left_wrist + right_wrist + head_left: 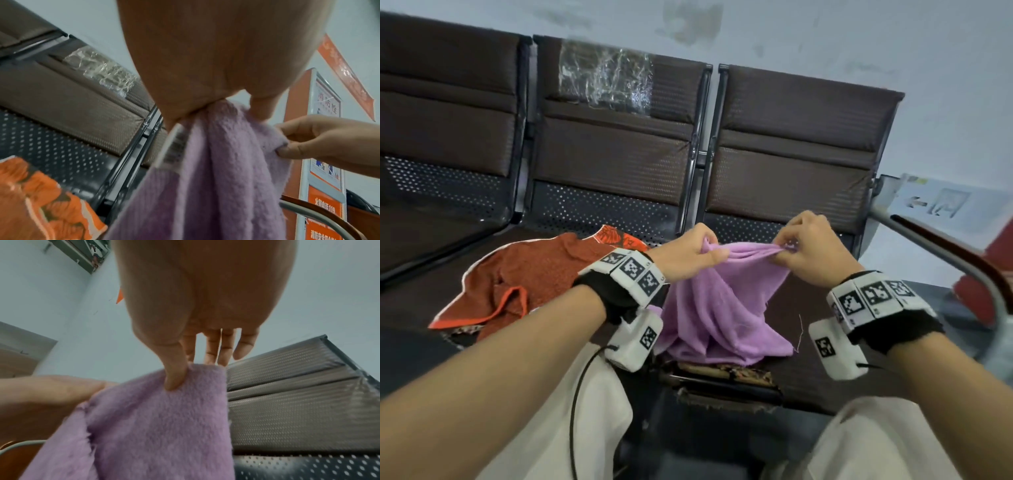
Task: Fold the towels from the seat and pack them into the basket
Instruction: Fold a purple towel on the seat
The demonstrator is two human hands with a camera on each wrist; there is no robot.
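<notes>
Row of brown padded seats (616,150) with perforated metal pans; crinkled clear plastic wrap (606,78) taped on the middle backrest.

Left part of the seat: orange towel (530,277), coarse knobbly weave, crumpled flat, brighter orange hem turned up, a printed corner showing at its far edge. Left wrist view catches that print (41,203) close up: orange with dark leaf-like marks.

Centre: purple towel (719,305), soft fleecy pile, lifted by its top edge, lower folds pooled on the seat's front lip. Left hand (688,251) clamps one bunched end between thumb and curled fingers. The left wrist view alone shows a white sewn label (174,146) hanging at that end.

Right hand (808,250) pinches the other end, thumb against fingertips; right wrist view shows the thumb (174,374) pressed into the pile, the remaining fingers extended behind. Hands near each other, the edge slack and gathered between them.

Far right: grey metal armrest (962,260). Orange and white wall posters (327,154) show sharp only from the left wrist.

No basket in any view.
</notes>
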